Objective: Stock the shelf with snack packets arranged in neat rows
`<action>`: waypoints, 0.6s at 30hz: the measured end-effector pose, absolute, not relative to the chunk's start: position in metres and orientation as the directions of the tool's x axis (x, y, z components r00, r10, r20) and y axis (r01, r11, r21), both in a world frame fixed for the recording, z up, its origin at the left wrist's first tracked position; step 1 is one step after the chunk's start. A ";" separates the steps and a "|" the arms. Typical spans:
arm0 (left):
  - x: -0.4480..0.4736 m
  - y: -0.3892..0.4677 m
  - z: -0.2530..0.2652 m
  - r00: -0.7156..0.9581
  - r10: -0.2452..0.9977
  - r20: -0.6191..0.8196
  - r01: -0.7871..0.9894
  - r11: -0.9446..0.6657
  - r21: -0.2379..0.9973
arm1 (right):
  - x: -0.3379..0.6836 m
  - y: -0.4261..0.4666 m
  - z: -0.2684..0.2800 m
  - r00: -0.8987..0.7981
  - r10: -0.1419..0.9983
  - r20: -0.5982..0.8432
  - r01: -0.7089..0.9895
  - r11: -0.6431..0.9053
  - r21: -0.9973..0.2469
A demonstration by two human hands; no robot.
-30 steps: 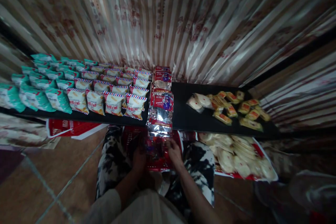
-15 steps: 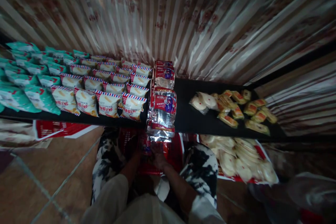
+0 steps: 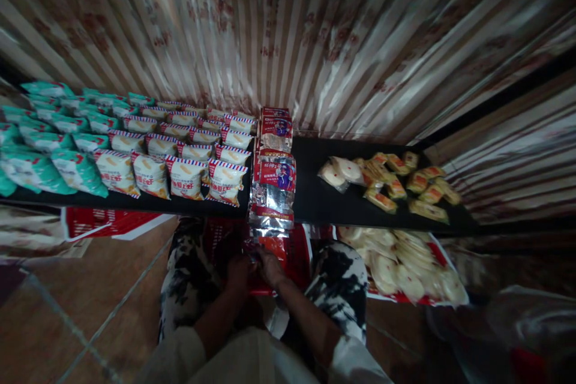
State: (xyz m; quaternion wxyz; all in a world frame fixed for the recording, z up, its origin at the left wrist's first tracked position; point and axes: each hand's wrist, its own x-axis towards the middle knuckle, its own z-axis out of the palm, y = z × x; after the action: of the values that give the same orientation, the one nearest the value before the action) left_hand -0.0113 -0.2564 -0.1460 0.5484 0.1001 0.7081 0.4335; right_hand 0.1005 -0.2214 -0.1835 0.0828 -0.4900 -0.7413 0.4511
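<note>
Low over a red box (image 3: 300,267) set between the knees, my view finds the left hand (image 3: 237,266) and right hand (image 3: 271,266) close together, fingers bent inward. A small, dim packet (image 3: 254,255) shows at the fingertips; how far each hand is open, and which one grips it, I cannot tell. An orange packet (image 3: 273,245) lies in the box just beyond the right hand. Above, red-and-silver foil packets (image 3: 272,189) overhang the front edge of a black shelf (image 3: 310,183), beside rows of white snack bags (image 3: 227,181) and, farther left, teal bags (image 3: 76,169).
</note>
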 end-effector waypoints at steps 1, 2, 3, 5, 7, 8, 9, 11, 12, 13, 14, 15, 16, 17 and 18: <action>-0.010 -0.260 -0.141 -0.365 0.617 -0.697 -0.357 0.599 0.717 | 0.100 -0.222 -0.177 -0.515 0.793 -0.326 0.634 0.096 -0.767; -0.009 -0.264 -0.135 -0.355 0.618 -0.701 -0.387 0.585 0.713 | 0.099 -0.224 -0.171 -0.526 0.785 -0.327 0.617 0.087 -0.782; -0.009 -0.268 -0.127 -0.353 0.627 -0.694 -0.414 0.560 0.717 | 0.099 -0.226 -0.164 -0.535 0.782 -0.319 0.600 0.085 -0.796; -0.014 -0.273 -0.105 -0.363 0.672 -0.645 -0.429 0.494 0.756 | 0.097 -0.231 -0.148 -0.545 0.789 -0.285 0.564 0.094 -0.820; -0.021 -0.279 -0.077 -0.367 0.750 -0.551 -0.340 0.443 0.830 | 0.097 -0.238 -0.132 -0.550 0.801 -0.238 0.518 0.102 -0.850; -0.024 -0.281 -0.061 -0.356 0.793 -0.494 -0.287 0.411 0.866 | 0.098 -0.242 -0.123 -0.551 0.806 -0.214 0.494 0.109 -0.863; -0.028 -0.284 -0.047 -0.324 0.836 -0.443 -0.245 0.378 0.893 | 0.099 -0.245 -0.114 -0.550 0.813 -0.193 0.479 0.118 -0.870; -0.034 -0.291 -0.022 -0.329 0.883 -0.336 -0.161 0.298 0.941 | 0.103 -0.250 -0.098 -0.539 0.830 -0.146 0.462 0.146 -0.875; -0.037 -0.294 -0.013 -0.367 0.887 -0.279 -0.110 0.256 0.960 | 0.105 -0.252 -0.090 -0.529 0.840 -0.122 0.454 0.159 -0.876; -0.040 -0.296 -0.008 -0.418 0.883 -0.216 -0.054 0.214 0.975 | 0.107 -0.252 -0.082 -0.516 0.850 -0.104 0.445 0.162 -0.881; -0.042 -0.298 -0.005 -0.475 0.867 -0.150 0.005 0.173 0.985 | 0.109 -0.253 -0.075 -0.500 0.861 -0.092 0.430 0.154 -0.890; -0.045 -0.300 -0.005 -0.528 0.845 -0.086 0.059 0.138 0.989 | 0.111 -0.252 -0.068 -0.482 0.872 -0.082 0.406 0.139 -0.903; -0.047 -0.300 -0.007 -0.569 0.821 -0.036 0.102 0.114 0.988 | 0.113 -0.251 -0.061 -0.456 0.887 -0.075 0.375 0.115 -0.920; -0.048 -0.300 -0.010 -0.592 0.806 -0.008 0.126 0.103 0.987 | 0.115 -0.249 -0.055 -0.423 0.903 -0.071 0.337 0.084 -0.938; -0.049 -0.300 -0.014 -0.595 0.804 -0.008 0.130 0.106 0.986 | 0.116 -0.247 -0.048 -0.387 0.919 -0.070 0.286 0.048 -0.957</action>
State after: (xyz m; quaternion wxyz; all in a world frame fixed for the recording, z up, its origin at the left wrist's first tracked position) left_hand -0.0488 -0.2999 -0.0140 0.2929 0.3415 0.6834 0.5749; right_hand 0.1160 -0.2466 -0.0483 0.3078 -0.4601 -0.6552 0.5141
